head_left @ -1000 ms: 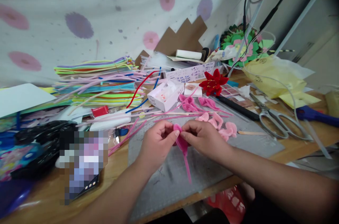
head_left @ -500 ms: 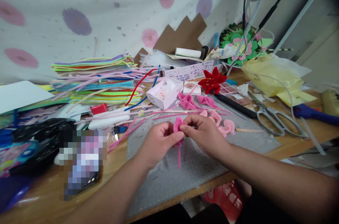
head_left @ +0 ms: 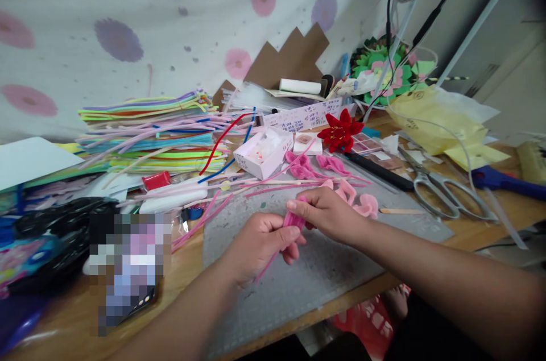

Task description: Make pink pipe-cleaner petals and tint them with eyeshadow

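Note:
Between my two hands is a pink pipe-cleaner petal (head_left: pixel 293 222), held above the grey cutting mat (head_left: pixel 256 310). My left hand (head_left: pixel 267 241) pinches its lower part, and a thin pink stem slants down to the left below the fingers. My right hand (head_left: pixel 326 210) grips the upper end with thumb and fingers. Just beyond my hands lie darker pink petals (head_left: pixel 301 165) and pale pink pieces (head_left: pixel 365 206). A red pipe-cleaner flower (head_left: pixel 341 131) sits farther back.
Bundles of coloured pipe cleaners (head_left: pixel 149 133) are stacked at the back left. A small white box (head_left: pixel 262 156) stands mid-table. Large scissors (head_left: pixel 443 193) and a wooden stick (head_left: pixel 401 211) lie on the right. A black plastic bag (head_left: pixel 55 224) is at the left.
The pink petal has been tilted from upright, so its stem now points down to the left. My right hand's grip has shifted to the petal's upper end. The view has shifted slightly.

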Motion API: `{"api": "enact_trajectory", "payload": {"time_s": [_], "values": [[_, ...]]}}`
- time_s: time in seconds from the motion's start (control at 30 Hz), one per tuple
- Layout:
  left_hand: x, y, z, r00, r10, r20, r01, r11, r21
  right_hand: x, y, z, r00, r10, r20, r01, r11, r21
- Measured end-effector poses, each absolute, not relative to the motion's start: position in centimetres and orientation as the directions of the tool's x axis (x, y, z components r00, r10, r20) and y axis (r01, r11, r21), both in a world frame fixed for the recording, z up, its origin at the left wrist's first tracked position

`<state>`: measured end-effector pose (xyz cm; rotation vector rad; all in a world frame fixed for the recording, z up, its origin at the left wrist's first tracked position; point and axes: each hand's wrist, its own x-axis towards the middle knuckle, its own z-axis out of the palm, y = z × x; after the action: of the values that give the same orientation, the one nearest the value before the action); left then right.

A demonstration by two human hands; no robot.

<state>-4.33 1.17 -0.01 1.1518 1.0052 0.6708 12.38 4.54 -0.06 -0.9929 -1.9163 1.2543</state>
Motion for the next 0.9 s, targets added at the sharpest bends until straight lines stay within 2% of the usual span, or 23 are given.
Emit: {"api": "enact_trajectory", "payload": {"time_s": [0.2, 0.47, 0.63, 0.9], "values": [[-4.2, 1.0, 0.2, 0.436, 0.85, -0.296, 0.0, 0.329, 0.944, 12.1, 4.2, 0.1, -0.513, 0.85, 0.119, 0.244, 0.278, -0.929], [-4.8, 0.7, 0.0, 0.551, 0.816, -0.176, -0.147, 0.303, 0.942, 12.4, 3.2, 0.3, -0.477, 0.852, 0.216, 0.306, 0.392, -0.867], [-5.0, 0.2, -0.1, 0.606, 0.788, -0.113, -0.204, 0.291, 0.935, 12.0, 2.3, 0.4, -0.476, 0.831, 0.287, 0.256, 0.443, -0.859], [-4.7, 0.5, -0.2, 0.591, 0.799, -0.111, -0.108, 0.215, 0.971, 12.5, 2.7, 0.3, -0.514, 0.84, 0.174, 0.026, 0.218, -0.976]]}}
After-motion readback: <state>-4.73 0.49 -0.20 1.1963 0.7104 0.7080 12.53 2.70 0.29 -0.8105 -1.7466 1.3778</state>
